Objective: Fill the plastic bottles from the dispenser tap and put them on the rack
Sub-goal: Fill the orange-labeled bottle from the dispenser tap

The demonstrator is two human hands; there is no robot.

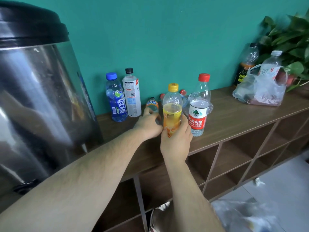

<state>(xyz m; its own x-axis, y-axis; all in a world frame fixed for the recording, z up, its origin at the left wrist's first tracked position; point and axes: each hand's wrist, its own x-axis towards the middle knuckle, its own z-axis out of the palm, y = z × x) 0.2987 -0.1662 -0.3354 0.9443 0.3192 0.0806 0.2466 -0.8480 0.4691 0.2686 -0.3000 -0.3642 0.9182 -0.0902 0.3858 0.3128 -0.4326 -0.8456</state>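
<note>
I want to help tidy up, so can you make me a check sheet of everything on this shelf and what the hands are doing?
Surface: brown wooden shelf top, bottles standing on it.
Job's things: shiny steel dispenser with black lid at left; blue-capped blue plastic bottle and black-capped white-labelled plastic bottle upright by the wall; red-capped clear plastic bottle upright.
Clutter: crumpled clear plastic bag and green leafy plant at right.
Grippers: left hand grips a small orange-labelled bottle; right hand grips a yellow-capped clear plastic bottle.
Cables: nothing seen.
Surroundings: teal wall behind; open wooden cubbyholes below.
</note>
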